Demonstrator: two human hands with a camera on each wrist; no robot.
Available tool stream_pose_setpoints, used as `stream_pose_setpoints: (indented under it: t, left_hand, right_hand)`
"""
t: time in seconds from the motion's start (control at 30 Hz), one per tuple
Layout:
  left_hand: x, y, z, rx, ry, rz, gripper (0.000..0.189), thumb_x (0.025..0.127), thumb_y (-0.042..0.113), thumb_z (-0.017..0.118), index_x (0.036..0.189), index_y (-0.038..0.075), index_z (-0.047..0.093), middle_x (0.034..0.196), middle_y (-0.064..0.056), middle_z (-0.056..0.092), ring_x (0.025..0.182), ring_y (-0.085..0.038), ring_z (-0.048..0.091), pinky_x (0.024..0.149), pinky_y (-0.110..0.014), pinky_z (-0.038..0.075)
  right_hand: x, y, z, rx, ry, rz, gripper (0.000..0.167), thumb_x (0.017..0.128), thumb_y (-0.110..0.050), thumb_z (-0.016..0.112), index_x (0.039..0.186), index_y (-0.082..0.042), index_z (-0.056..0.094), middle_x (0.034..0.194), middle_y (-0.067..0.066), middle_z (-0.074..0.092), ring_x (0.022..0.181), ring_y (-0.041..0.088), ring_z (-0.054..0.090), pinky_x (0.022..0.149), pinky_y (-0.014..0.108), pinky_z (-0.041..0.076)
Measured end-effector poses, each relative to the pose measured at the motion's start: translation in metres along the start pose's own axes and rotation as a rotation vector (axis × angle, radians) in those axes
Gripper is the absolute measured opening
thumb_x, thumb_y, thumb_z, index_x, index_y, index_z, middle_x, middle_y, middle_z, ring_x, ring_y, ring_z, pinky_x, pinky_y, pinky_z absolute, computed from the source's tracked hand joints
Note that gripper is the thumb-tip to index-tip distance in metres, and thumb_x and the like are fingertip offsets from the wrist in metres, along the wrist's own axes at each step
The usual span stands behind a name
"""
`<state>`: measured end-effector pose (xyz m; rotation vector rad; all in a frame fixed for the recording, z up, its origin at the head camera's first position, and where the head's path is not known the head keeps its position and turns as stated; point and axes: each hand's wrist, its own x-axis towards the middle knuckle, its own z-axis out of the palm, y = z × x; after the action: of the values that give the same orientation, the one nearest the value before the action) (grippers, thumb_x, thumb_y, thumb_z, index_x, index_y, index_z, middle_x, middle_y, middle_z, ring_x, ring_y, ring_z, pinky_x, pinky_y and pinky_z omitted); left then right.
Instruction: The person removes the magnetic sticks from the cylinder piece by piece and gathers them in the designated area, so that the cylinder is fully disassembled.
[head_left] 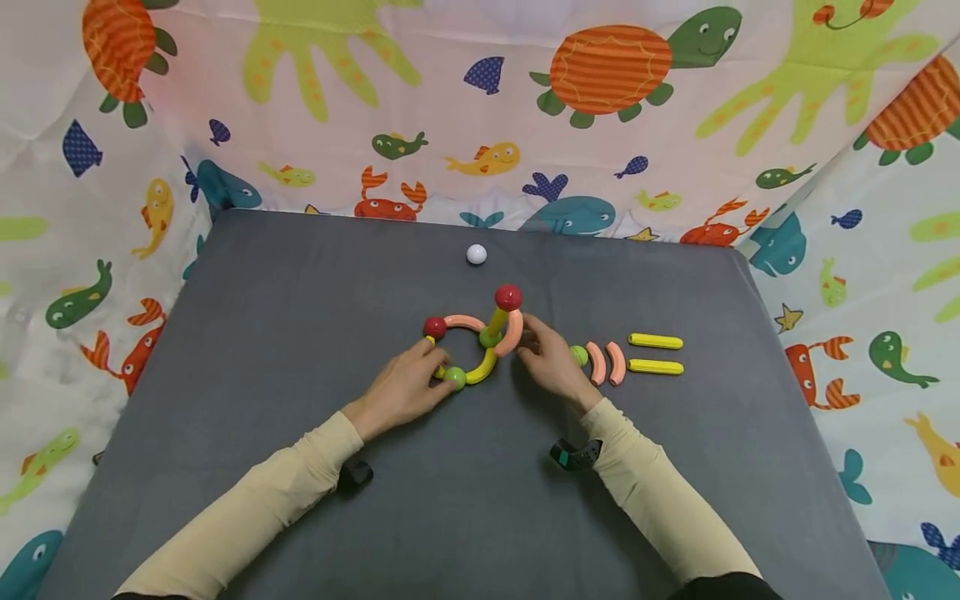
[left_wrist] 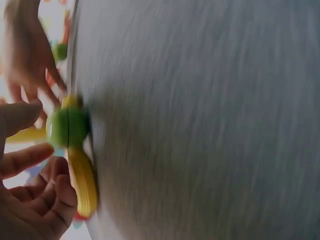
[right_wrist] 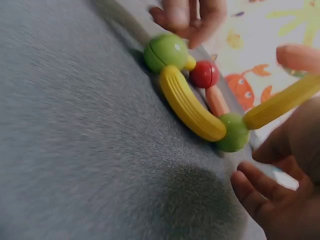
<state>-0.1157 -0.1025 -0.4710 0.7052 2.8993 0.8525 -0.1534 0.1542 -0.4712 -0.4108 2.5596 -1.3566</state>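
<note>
A ring of toy sticks and balls lies on the table: a green ball (head_left: 454, 377), a curved yellow stick (head_left: 482, 368), a red ball (head_left: 435, 327) and a curved pink stick (head_left: 464, 321). From another green ball (right_wrist: 233, 132) a yellow stick (head_left: 497, 322) rises, topped by a red ball (head_left: 508, 297); a second pink stick (head_left: 511, 333) hangs from that. My left hand (head_left: 405, 385) is at the ring's near left, fingertips right at the green ball. Beside the hanging pink stick, my right hand (head_left: 551, 360) has loosely bent fingers, apart from the lower green ball.
To the right lie a loose green ball (head_left: 579, 356), two pink curved sticks (head_left: 596, 363) and two straight yellow sticks (head_left: 656, 341). A white ball (head_left: 476, 254) sits near the back edge of the grey table (head_left: 337, 267). A patterned curtain (head_left: 450, 108) stands behind.
</note>
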Motion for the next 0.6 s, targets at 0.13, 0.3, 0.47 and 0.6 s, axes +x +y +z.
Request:
stream_pose_setpoints:
  t: [0.13, 0.3, 0.47, 0.6]
  left_hand:
    - [-0.002, 0.006, 0.013, 0.052, 0.001, 0.084, 0.031, 0.086, 0.030, 0.076, 0.106, 0.009, 0.066, 0.091, -0.004, 0.054, 0.068, -0.011, 0.048, 0.061, -0.025, 0.042]
    - [-0.001, 0.002, 0.008, 0.055, 0.038, 0.080, 0.025, 0.086, 0.022, 0.076, 0.105, 0.008, 0.067, 0.090, -0.006, 0.054, 0.067, -0.013, 0.048, 0.061, -0.027, 0.043]
    - [0.007, -0.010, -0.004, 0.051, 0.070, 0.025, 0.024, 0.090, 0.014, 0.070, 0.112, 0.005, 0.069, 0.096, -0.010, 0.058, 0.074, -0.020, 0.057, 0.066, -0.035, 0.050]
    - [0.022, -0.020, -0.006, 0.035, 0.078, -0.003, 0.027, 0.093, 0.011, 0.066, 0.119, 0.002, 0.066, 0.103, -0.012, 0.061, 0.085, -0.025, 0.063, 0.075, -0.039, 0.054]
  right_hand:
    - [0.012, 0.007, 0.003, 0.027, -0.055, -0.035, 0.023, 0.099, -0.007, 0.053, 0.120, -0.003, 0.062, 0.136, 0.018, 0.058, 0.127, 0.034, 0.055, 0.107, 0.050, 0.044]
    - [0.008, 0.006, 0.004, -0.006, -0.040, -0.021, 0.022, 0.098, -0.015, 0.058, 0.118, -0.008, 0.063, 0.128, 0.013, 0.063, 0.118, 0.028, 0.060, 0.104, 0.048, 0.046]
    - [-0.010, 0.002, 0.008, -0.061, -0.021, -0.051, 0.027, 0.094, -0.015, 0.064, 0.120, -0.009, 0.064, 0.118, 0.009, 0.068, 0.107, 0.024, 0.064, 0.096, 0.046, 0.051]
    - [-0.023, 0.000, 0.020, -0.107, -0.020, -0.123, 0.034, 0.087, -0.012, 0.073, 0.120, -0.007, 0.066, 0.108, 0.010, 0.069, 0.098, 0.023, 0.065, 0.088, 0.043, 0.054]
